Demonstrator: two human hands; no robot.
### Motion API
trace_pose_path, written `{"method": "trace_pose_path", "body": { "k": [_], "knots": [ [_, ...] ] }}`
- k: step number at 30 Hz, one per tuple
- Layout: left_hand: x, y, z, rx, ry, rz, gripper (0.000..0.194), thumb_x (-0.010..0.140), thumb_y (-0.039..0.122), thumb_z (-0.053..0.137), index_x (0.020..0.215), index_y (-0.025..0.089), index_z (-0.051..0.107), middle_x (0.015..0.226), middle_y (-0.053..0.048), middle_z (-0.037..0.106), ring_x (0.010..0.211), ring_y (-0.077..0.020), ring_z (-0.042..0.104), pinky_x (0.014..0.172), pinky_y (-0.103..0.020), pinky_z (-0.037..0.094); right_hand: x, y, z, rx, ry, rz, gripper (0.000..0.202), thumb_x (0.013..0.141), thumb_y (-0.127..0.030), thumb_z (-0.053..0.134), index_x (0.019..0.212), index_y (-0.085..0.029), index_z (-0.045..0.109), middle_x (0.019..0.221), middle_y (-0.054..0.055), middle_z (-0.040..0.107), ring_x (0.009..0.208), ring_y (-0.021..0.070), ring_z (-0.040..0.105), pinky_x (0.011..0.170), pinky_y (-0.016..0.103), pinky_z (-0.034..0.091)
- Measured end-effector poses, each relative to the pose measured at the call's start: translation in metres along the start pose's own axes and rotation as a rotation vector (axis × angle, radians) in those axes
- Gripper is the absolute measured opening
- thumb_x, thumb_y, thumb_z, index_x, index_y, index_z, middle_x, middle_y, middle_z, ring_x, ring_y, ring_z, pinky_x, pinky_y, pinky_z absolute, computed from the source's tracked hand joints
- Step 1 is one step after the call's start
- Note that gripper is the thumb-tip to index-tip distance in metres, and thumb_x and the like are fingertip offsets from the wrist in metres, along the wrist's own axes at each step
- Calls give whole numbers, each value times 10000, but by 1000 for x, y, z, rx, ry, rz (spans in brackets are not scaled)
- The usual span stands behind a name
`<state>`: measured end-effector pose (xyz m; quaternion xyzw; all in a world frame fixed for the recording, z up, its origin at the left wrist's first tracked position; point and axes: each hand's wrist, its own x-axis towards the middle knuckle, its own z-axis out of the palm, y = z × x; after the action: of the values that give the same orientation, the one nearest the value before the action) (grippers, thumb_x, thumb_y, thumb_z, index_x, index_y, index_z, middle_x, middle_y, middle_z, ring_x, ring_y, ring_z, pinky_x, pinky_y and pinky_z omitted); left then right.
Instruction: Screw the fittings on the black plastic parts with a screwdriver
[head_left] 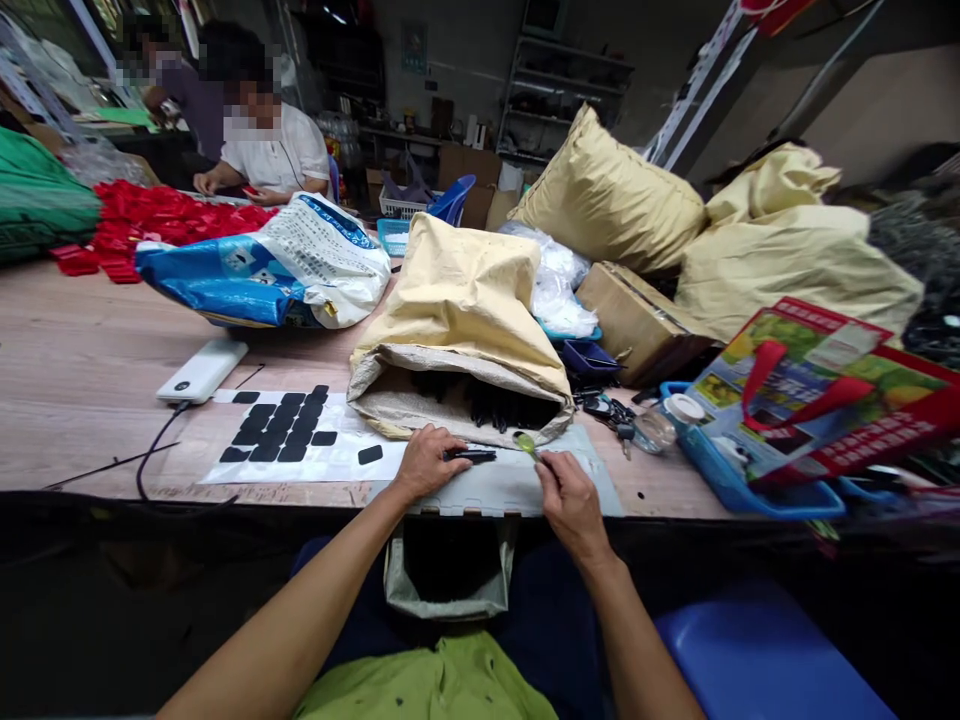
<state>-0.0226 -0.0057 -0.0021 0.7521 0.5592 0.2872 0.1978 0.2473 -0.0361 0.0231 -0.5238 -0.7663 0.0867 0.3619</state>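
My left hand [431, 460] is closed on a thin black strip-shaped piece [474, 456], just in front of the sack's mouth. In my right hand [571, 503] is a small tool with a rounded yellow-green end [525, 441], its tip pointing up and to the left. Both hands rest over a grey board [495, 492] at the table's front edge. A cream woven sack [469, 270] lies behind them, its mouth facing me, with dark thin pieces inside. Below the edge, a second bag [448, 606] hangs open between my legs; its inside is too dark to make out.
Black rounded patches on a white sheet [349, 466] lie left, beside a white power bank [202, 370] with a cable. A blue-white sack [300, 265] is behind them. Right are a blue basket [731, 490], a clear jar [655, 430] and full sacks. Two people sit across.
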Motion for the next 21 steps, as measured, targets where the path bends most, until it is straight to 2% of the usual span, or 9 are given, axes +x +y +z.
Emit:
{"method": "trace_pose_path", "body": {
  "k": [4,7,13,18,21],
  "knots": [
    [0,-1,0,-33,26,8,204,796,337,805,973,245,766,869,-6,710,904,-214,561,837,-335,396,2,-43,21,108,-100,-6,293,1021,-257,461,1254,-231,637,1098,79,692,1032,218,654,917,335,514],
    [0,-3,1,-20,16,20,189,809,367,791,958,253,769,876,-12,699,902,-216,555,833,-340,391,3,-58,32,76,-98,-4,327,1028,-252,450,1300,-246,630,1122,80,691,1035,221,664,917,335,525],
    [1,-4,3,-20,24,21,162,810,362,784,937,262,771,852,-8,686,896,-212,553,821,-337,379,6,-60,38,1,-125,17,324,1004,-215,476,1265,-236,665,1054,84,698,978,229,683,879,338,547],
    [1,-5,4,-25,29,21,170,789,355,801,926,260,768,860,-8,691,910,-217,554,826,-336,382,7,-54,31,12,-19,42,336,1021,-244,447,1290,-235,648,1103,94,697,1036,235,669,926,353,529],
    [1,-6,5,-21,23,19,168,794,351,793,929,256,765,872,-12,696,915,-221,556,825,-337,382,4,-52,32,-13,-49,49,327,1012,-238,456,1264,-232,664,1059,91,697,992,234,673,887,344,532]
  ]
}}
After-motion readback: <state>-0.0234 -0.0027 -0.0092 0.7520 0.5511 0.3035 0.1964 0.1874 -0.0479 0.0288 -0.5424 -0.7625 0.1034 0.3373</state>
